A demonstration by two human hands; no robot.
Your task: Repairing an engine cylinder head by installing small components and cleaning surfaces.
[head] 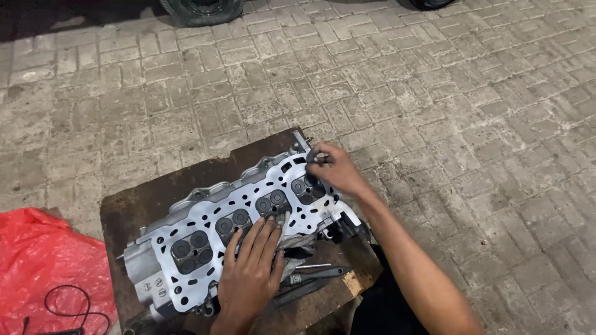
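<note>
Head view, looking down: a cast aluminium cylinder head [205, 248] lies flat face up on a dark, stained wooden board [133, 214], which sits on a pavement of worn grey bricks [434, 93]. The upturned face is pale, smooth metal, pierced by many small oval and round holes. Four shallow chambers run along it in a row, each holding dark round valve discs. The sides of the casting are rougher, ribbed and lumpy. The left hand [251, 273] lies on the near edge of the casting, palm down, fingers spread and extended, pressing a crumpled grey rag [298, 239] against the metal; it grips nothing firmly. The right hand [332, 170] is over the far chamber, fingers curled and pinched on a small dark round part [316, 159]; the shape of that part is too small to tell further. Just beside the left hand, on the board, lie slim dark metal tools [313, 273] with long straight shafts. A bare pale wood edge shows at the board's near corner. At lower left a glossy, wrinkled red plastic sheet [43, 267] is spread on the ground, with a thin black cord [68, 304] looped on it. At the top edge a black rubber tyre [202, 9] is partly visible.
</note>
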